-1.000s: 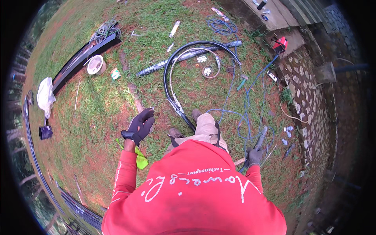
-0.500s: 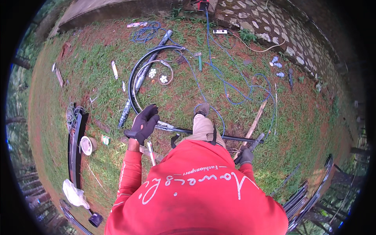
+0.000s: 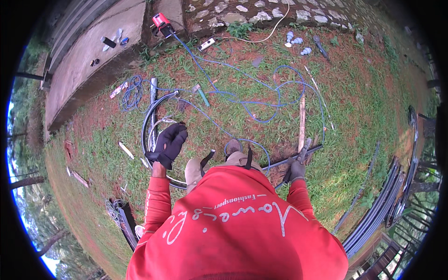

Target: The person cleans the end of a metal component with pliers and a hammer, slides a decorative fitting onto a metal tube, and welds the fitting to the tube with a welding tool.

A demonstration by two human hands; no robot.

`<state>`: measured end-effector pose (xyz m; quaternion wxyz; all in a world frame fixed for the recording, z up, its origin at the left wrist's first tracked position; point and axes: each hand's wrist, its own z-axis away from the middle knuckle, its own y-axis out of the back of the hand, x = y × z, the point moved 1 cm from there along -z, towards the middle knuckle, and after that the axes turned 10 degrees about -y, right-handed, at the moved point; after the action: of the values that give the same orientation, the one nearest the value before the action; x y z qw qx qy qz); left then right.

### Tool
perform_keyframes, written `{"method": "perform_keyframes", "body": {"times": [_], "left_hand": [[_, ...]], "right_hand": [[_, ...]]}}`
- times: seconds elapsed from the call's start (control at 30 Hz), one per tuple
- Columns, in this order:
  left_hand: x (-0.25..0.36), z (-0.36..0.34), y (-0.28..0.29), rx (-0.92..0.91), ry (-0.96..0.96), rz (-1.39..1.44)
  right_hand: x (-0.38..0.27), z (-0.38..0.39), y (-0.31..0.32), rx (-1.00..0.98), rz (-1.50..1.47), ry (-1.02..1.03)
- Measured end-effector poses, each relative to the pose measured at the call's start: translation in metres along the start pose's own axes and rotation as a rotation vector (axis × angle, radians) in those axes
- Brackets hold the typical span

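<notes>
My left hand [image 3: 170, 143], in a dark glove, is held up over the left side of a curved black pipe [image 3: 143, 122]. Its fingers are loosely bent and apart, and nothing shows in them. In a grey glove, my right hand [image 3: 297, 171] is closed around a long tool with a grey upper end [image 3: 305, 147] and a dark lower end; its exact kind is unclear. Close by lies the pipe's straight end [image 3: 314, 149]. A wooden stick [image 3: 302, 122] reaches toward it. My body hides the middle of the pipe.
Blue cable [image 3: 252, 102] winds over the grass past a green-handled hammer [image 3: 201, 94]. Farther off are a white power strip [image 3: 206, 44], a red device [image 3: 161, 21] and a concrete ledge [image 3: 93, 77]. Several dark pipes [image 3: 373, 207] lie at right.
My view has swung, bringing more of the concrete ledge in at the far left. Both my knees now show. My left hand stays raised, and the tool remains in my right hand.
</notes>
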<state>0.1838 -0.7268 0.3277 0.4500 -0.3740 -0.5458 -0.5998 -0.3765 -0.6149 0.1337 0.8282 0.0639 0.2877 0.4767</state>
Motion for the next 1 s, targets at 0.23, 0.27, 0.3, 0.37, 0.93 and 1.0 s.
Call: {"method": "perform_keyframes", "body": {"times": [0.23,0.27,0.3,0.37,0.93,1.0], "left_hand": [[0.016,-0.101,-0.018,-0.209,0.09,-0.067],[0.014,-0.114,-0.022,-0.247,0.124,-0.055],[0.005,-0.121,-0.01,-0.235,0.144,-0.049],[-0.013,-0.147,-0.016,-0.309,0.099,-0.081],[-0.02,-0.347,-0.049,-0.883,-0.065,-0.117],[-0.016,-0.342,-0.071,-0.909,-0.036,-0.145]], "right_hand": [[0.019,-0.019,0.015,0.247,0.018,0.032],[0.033,-0.019,0.022,0.301,0.04,-0.031],[0.038,0.002,0.004,0.21,-0.054,-0.071],[0.069,0.015,0.021,0.314,-0.036,-0.145],[0.368,0.374,-0.133,0.822,-0.376,-0.745],[0.377,0.418,-0.171,0.901,-0.379,-0.866]]}}
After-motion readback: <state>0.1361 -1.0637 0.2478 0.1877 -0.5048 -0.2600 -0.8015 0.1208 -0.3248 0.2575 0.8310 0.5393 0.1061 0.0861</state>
